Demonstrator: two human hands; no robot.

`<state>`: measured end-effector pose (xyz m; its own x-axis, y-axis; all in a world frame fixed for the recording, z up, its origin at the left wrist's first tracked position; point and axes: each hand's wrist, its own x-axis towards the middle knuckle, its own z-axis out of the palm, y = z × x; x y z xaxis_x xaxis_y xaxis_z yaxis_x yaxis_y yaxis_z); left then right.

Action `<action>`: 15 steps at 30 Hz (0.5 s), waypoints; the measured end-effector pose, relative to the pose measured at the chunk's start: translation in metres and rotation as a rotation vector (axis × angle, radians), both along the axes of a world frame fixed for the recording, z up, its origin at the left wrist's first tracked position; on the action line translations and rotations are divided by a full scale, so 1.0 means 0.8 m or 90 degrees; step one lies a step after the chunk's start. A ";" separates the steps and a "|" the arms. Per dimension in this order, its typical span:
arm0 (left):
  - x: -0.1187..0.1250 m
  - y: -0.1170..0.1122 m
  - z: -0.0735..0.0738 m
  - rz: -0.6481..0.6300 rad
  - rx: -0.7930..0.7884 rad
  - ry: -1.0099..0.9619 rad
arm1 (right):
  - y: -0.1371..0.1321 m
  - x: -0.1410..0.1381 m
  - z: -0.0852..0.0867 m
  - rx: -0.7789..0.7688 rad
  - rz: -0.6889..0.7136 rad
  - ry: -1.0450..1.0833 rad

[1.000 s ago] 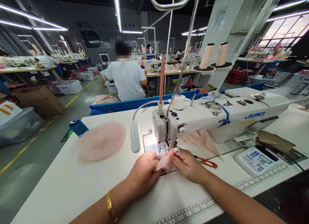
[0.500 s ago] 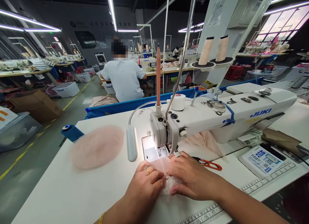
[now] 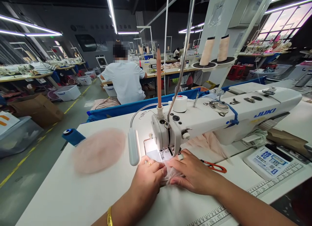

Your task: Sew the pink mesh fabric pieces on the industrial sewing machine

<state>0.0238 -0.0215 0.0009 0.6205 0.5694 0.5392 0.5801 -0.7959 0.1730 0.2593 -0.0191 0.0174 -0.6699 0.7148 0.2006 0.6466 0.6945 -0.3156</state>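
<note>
My left hand (image 3: 148, 175) is closed, its fingertips pinching thin pale pink fabric (image 3: 172, 176) just in front of the sewing machine (image 3: 202, 122). A ring and a gold bracelet show on this arm. From the other side my right hand (image 3: 191, 172) grips the same fabric between thumb and bent fingers. The cloth is bunched between both hands, and its front edge lies close to the presser foot (image 3: 164, 154), under the machine's light. Whether the cloth is beneath the foot I cannot tell. Orange-handled scissors (image 3: 215, 166) lie beside my right wrist.
A sheer pink piece (image 3: 99, 151) and a blue thread cone (image 3: 73, 136) rest on the left of the table. A lamp (image 3: 133, 146) stands near the needle. On the right are a white labelled box (image 3: 268, 162) and a printed ruler (image 3: 275, 180). A person (image 3: 124, 79) sits ahead.
Both hands have moved slightly forward, nearer the needle. The fabric between them is more gathered, and the view has shifted a little.
</note>
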 end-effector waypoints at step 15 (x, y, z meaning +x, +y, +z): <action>-0.008 0.023 0.020 0.043 -0.464 -0.121 | 0.008 -0.030 -0.021 0.067 -0.123 0.259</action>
